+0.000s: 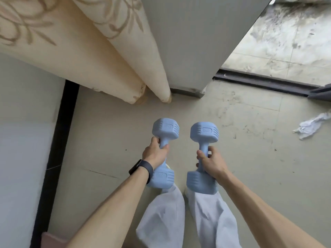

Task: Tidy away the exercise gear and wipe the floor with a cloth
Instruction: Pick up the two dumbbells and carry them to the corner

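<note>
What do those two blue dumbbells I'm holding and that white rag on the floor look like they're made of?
The left-hand dumbbell and right-hand dumbbell: likely moulded plastic or a rubbery coating, matte pale blue; the ridges and embossed weight mark look cast, with no metallic shine. Core unseen. The rag: thin white fabric, possibly paper towel; it lies limp and crumpled in soft folds.

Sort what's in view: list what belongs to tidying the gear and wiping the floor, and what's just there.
Job: left-hand dumbbell, right-hand dumbbell, crumpled white cloth, smudged floor.
Just there: curtain, wristband, door track.
</note>
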`<state>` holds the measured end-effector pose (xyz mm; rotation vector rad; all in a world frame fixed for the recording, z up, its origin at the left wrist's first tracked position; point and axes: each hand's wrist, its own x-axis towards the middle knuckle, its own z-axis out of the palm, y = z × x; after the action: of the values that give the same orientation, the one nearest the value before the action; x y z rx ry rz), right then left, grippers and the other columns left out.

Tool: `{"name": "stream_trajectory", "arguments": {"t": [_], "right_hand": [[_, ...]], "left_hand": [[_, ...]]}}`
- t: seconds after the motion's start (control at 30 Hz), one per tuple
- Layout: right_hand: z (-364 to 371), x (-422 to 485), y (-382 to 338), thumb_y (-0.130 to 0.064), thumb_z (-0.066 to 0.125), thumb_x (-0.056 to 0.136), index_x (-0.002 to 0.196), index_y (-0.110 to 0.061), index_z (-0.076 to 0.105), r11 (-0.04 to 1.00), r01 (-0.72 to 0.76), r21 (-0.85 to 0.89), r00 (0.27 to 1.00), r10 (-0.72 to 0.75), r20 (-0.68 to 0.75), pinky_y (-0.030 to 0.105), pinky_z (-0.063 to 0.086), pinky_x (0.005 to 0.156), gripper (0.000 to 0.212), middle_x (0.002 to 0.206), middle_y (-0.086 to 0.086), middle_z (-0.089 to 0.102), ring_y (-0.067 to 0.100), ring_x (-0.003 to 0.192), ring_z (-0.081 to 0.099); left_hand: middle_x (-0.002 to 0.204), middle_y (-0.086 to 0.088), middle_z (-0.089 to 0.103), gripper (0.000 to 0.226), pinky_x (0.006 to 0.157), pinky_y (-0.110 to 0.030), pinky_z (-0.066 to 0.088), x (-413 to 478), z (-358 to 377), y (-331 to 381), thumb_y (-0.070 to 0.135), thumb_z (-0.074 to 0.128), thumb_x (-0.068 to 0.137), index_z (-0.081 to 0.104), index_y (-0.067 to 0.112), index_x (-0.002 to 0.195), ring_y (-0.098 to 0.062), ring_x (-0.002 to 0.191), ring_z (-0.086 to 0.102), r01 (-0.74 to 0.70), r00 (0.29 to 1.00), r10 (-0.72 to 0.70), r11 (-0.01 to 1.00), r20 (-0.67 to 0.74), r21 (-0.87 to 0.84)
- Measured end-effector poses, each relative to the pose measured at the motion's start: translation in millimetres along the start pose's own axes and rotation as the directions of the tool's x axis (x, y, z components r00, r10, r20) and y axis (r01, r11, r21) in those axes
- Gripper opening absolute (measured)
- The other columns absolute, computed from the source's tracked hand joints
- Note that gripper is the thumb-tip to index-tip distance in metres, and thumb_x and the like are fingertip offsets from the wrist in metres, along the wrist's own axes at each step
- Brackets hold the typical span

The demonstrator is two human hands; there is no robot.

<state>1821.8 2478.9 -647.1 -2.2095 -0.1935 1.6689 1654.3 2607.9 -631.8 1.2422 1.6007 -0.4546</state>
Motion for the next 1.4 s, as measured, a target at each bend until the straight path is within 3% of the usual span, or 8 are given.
{"name": "stream_trajectory", "arguments": {"t": [0.2, 0.33, 0.7, 0.9, 1.0, 1.17, 1.3, 1.4], "right_hand": [[15, 125, 16, -0.033, 0.054, 0.098, 0.113, -0.017, 0.053, 0.993, 0.051, -0.108, 0.999, -0.052, 0.002, 0.047, 0.058, 0.085, 0.022, 0.094, 0.005, 0.073, 0.022, 0.079, 0.074], [28, 190, 20, -0.035, 0.054, 0.098, 0.118, -0.020, 0.052, 0.983, 0.070, -0.171, 0.997, -0.077, -0.033, 0.045, 0.056, 0.087, 0.026, 0.089, 0.002, 0.073, 0.023, 0.081, 0.073], [46, 290, -12, -0.032, 0.055, 0.098, 0.116, -0.020, 0.051, 0.982, 0.183, 0.045, 0.974, -0.174, -0.145, 0.051, 0.057, 0.089, 0.022, 0.101, 0.004, 0.071, 0.023, 0.076, 0.075], [60, 303, -26, -0.049, 0.052, 0.087, 0.111, -0.030, 0.047, 0.984, 0.168, 0.064, 0.971, -0.154, -0.185, 0.054, 0.054, 0.092, 0.031, 0.103, 0.001, 0.070, 0.032, 0.095, 0.071], [61, 302, -28, -0.048, 0.050, 0.087, 0.114, -0.025, 0.048, 0.987, 0.160, 0.016, 0.970, -0.154, -0.190, 0.053, 0.052, 0.094, 0.035, 0.109, 0.005, 0.069, 0.038, 0.102, 0.067], [60, 299, -29, -0.038, 0.051, 0.095, 0.114, -0.023, 0.052, 0.984, 0.176, -0.015, 0.965, -0.176, -0.194, 0.053, 0.052, 0.094, 0.024, 0.104, 0.002, 0.069, 0.032, 0.099, 0.069], [62, 305, -27, -0.031, 0.054, 0.099, 0.115, -0.020, 0.055, 0.976, 0.198, 0.086, 0.970, -0.182, -0.161, 0.052, 0.056, 0.090, 0.020, 0.098, -0.001, 0.069, 0.022, 0.080, 0.075], [66, 305, -27, -0.035, 0.054, 0.097, 0.115, -0.021, 0.055, 0.975, 0.210, 0.070, 0.964, -0.195, -0.181, 0.053, 0.056, 0.089, 0.022, 0.094, -0.004, 0.068, 0.025, 0.083, 0.074]], "left_hand": [[0.099, -0.003, 0.065, 0.027, 0.068, -0.032, 0.042, 128, 53, -9, 0.043, 0.048, 0.096, 0.044, 0.025, 0.116, -0.026, 0.089, 0.062, 0.007, 1.000, -0.008, 0.998, 0.028, 0.056], [0.103, -0.005, 0.065, 0.029, 0.078, -0.034, 0.048, 193, 72, -9, 0.040, 0.051, 0.095, 0.043, 0.025, 0.118, -0.029, 0.094, 0.063, -0.019, 1.000, 0.019, 1.000, 0.011, 0.025], [0.121, -0.008, 0.064, 0.048, 0.096, -0.049, 0.053, 299, 75, 41, 0.045, 0.061, 0.080, 0.045, 0.029, 0.122, -0.033, 0.106, 0.065, -0.141, 0.990, 0.140, 0.981, -0.023, -0.130], [0.140, -0.012, 0.055, 0.060, 0.108, -0.049, 0.044, 314, 65, 37, 0.040, 0.060, 0.092, 0.039, 0.019, 0.145, -0.032, 0.126, 0.055, -0.173, 0.985, 0.172, 0.981, -0.022, -0.087], [0.137, -0.008, 0.056, 0.049, 0.106, -0.037, 0.043, 310, 66, 39, 0.032, 0.058, 0.098, 0.043, 0.017, 0.142, -0.028, 0.124, 0.054, -0.206, 0.978, 0.204, 0.975, -0.035, -0.086], [0.128, -0.007, 0.058, 0.040, 0.092, -0.032, 0.045, 314, 66, 40, 0.029, 0.055, 0.099, 0.046, 0.018, 0.136, -0.027, 0.110, 0.058, -0.220, 0.974, 0.215, 0.972, -0.074, -0.077], [0.128, -0.008, 0.058, 0.040, 0.099, -0.036, 0.047, 319, 65, 35, 0.029, 0.053, 0.099, 0.047, 0.017, 0.137, -0.027, 0.111, 0.058, -0.230, 0.971, 0.225, 0.971, -0.081, -0.063], [0.134, -0.010, 0.058, 0.046, 0.103, -0.044, 0.047, 320, 57, 37, 0.034, 0.054, 0.098, 0.047, 0.018, 0.140, -0.031, 0.119, 0.057, -0.221, 0.975, 0.221, 0.975, -0.032, 0.007]]}}
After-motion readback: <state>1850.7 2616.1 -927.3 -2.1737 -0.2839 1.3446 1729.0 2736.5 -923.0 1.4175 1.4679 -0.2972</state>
